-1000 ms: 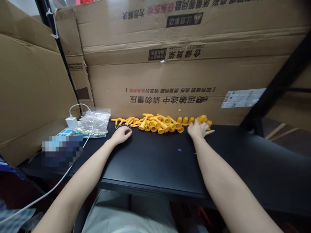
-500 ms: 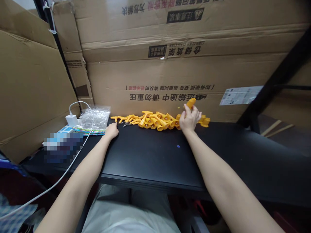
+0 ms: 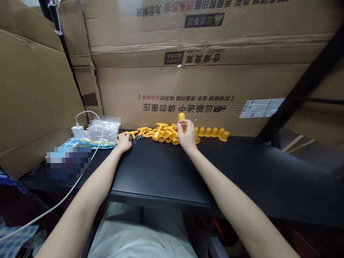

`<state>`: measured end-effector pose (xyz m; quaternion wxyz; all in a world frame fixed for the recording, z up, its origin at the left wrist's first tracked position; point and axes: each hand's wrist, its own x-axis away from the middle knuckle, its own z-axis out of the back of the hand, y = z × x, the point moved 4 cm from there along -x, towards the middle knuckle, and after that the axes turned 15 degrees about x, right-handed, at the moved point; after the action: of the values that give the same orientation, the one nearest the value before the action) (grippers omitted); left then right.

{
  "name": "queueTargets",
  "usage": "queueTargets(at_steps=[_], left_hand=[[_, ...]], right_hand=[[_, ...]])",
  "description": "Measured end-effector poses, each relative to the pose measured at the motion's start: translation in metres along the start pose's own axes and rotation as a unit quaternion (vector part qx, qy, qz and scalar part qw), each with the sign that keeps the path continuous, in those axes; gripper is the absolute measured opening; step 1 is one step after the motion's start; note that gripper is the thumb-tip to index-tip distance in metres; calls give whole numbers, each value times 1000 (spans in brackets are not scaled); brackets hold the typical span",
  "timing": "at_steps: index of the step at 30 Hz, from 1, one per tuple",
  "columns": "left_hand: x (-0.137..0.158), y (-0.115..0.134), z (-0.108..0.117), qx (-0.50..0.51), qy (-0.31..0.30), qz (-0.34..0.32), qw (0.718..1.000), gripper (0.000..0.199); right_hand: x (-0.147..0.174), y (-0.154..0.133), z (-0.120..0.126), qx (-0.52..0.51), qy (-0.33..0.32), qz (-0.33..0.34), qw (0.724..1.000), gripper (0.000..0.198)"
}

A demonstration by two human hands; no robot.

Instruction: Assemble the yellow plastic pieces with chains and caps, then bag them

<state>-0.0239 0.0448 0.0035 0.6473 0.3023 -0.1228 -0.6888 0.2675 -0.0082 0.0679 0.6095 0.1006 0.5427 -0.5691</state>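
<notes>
My right hand is closed around a yellow plastic cup-shaped piece, held upright in front of the cardboard. Beneath and beside it lies a heap of yellow pieces with flared open ends, some with T-shaped handles. At the left end of this heap, my left hand has its fingers bent over the yellow handle of a corkscrew. More T-handled corkscrews with dark metal spirals lie just right of that hand. Its fingertips are partly hidden.
A row of yellow cups stands along the back right of the black table. To the left are clear plastic bags, a white charger and its cable. Cardboard walls the back.
My right hand has moved left from the row of cups to above the heap, with the yellow cup now upright. My left hand has shifted slightly onto a corkscrew handle.
</notes>
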Motion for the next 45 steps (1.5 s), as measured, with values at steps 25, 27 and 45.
queueTargets(at_steps=[25, 27, 45], left_hand=[[12, 33, 16, 218, 109, -88, 966, 25], [13, 34, 3, 215, 61, -82, 971, 21], [39, 48, 27, -125, -104, -27, 986, 49]], right_hand=[[20, -10, -22, -34, -118, 97, 988, 35], [21, -10, -23, -30, -127, 108, 986, 34], [34, -9, -41, 4, -309, 207, 928, 26]])
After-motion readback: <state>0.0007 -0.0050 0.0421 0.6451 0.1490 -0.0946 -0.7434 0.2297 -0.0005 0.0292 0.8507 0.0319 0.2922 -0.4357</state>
